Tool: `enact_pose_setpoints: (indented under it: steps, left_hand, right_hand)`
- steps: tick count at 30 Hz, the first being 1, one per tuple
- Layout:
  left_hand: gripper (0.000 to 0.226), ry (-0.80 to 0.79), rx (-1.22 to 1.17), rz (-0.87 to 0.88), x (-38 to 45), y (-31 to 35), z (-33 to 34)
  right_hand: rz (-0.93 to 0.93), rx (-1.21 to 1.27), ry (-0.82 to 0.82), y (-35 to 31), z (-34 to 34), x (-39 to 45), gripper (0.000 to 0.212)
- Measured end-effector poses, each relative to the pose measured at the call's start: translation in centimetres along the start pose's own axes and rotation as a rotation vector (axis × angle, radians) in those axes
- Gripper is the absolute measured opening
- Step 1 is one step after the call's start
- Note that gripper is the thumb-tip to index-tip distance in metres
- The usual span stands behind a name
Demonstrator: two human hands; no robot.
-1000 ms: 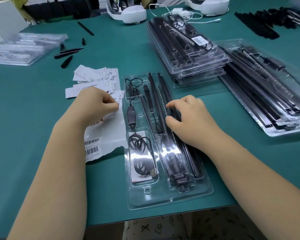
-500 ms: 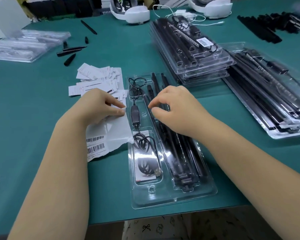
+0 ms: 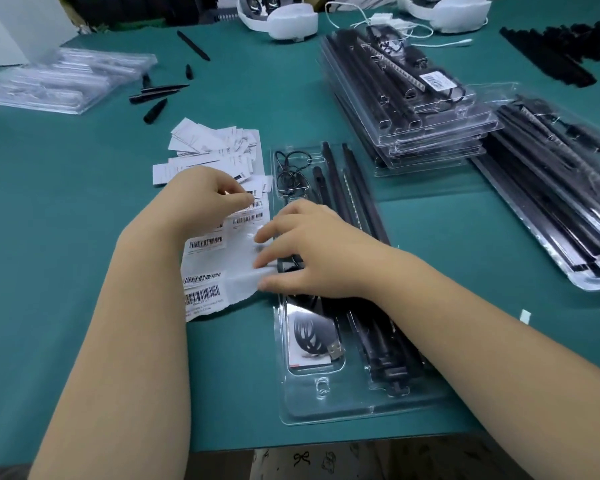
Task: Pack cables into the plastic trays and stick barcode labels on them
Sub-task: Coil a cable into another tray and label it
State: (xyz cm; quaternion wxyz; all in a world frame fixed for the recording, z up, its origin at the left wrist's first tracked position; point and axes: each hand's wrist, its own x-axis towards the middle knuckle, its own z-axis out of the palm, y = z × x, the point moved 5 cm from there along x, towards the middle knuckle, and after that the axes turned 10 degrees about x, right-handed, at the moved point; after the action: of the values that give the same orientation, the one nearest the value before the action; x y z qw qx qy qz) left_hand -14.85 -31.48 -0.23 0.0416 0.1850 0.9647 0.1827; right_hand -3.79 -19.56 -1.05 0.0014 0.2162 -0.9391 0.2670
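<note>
1. Head view looks down at a green surface (image 3: 66, 209) with two bare arms reaching in from the near edge.
2. A clear plastic tray (image 3: 343, 407) lies in the middle, close to the near edge. It holds long black rods (image 3: 361, 199), a coiled black cable (image 3: 310, 336) and thin wires (image 3: 291, 168) at its far end.
3. A white label sheet (image 3: 222, 261) with barcodes lies flat, touching the tray's left side.
4. The left hand (image 3: 205, 199) rests on the far part of the sheet. Its grip is pressed together: thumb and finger pinch a barcode label (image 3: 253, 206) at its edge.
5. The right hand (image 3: 312, 251) reaches across the tray. Its fingers (image 3: 267, 233) are spread and fairly straight, with the tips touching the sheet's right edge.
6. Loose white paper strips (image 3: 208, 147) are piled just beyond the sheet.
7. A stack of filled trays (image 3: 413, 109) sits toward the far right, and its top one carries a barcode sticker (image 3: 433, 81).
8. More filled trays (image 3: 561, 188) lie along the right edge.
9. Empty clear trays (image 3: 59, 81) sit at the far left corner, with small black pieces (image 3: 156, 95) near them.
10. White headsets (image 3: 284, 15) rest along the far edge.
</note>
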Motion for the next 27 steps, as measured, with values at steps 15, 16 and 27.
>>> enact_pose_setpoints:
  steps: [15,16,27]
  left_hand:
    - [0.046,-0.263,-0.276,0.179,-1.9,1.2,-1.3]
    - [0.05,-0.261,-0.168,0.129,-1.6,0.7,-1.1]
    - [0.057,-0.392,0.133,-0.176,-1.2,-3.1,0.1]
  right_hand:
    - [0.295,0.497,0.798,4.4,-4.5,-2.4,0.027]
    - [0.347,0.53,0.745,4.9,-4.1,-2.3,0.025]
    - [0.005,0.13,0.024,1.3,-0.5,-0.8,0.029]
